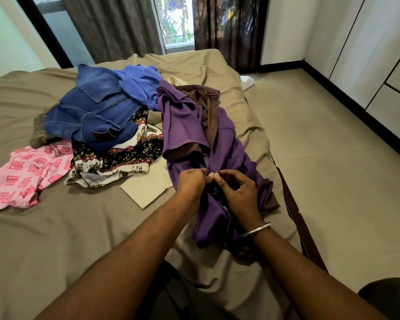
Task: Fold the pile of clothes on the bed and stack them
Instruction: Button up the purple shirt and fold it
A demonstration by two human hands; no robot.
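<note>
A purple shirt [224, 144] lies stretched lengthwise along the right side of the bed [56, 227], rumpled, with its brown inner side showing at the collar, under one short sleeve and along the right hem. Its cloth looks soft and matte, falling in loose folds, and a small white button [216, 174] shows on the front strip. Both hands meet at that strip near the middle of the shirt: the left hand [191, 182] pinches the fabric edge between curled fingers and thumb, and the right hand [237, 192], a thin metal bangle [256, 229] at its wrist, pinches the strip right at the button. The shirt runs away from the grip toward the window and back under the right forearm. Just left of it sits the unfolded pile: a stiff blue denim jacket [92, 112] on top, a lighter blue garment [141, 84] behind, a black-and-white patterned piece [125, 158] with an elastic waistband beneath, a flat beige cloth [148, 190], and a pink diamond-print garment [21, 176] spread apart at the far left on the wrinkled taupe sheet.
</note>
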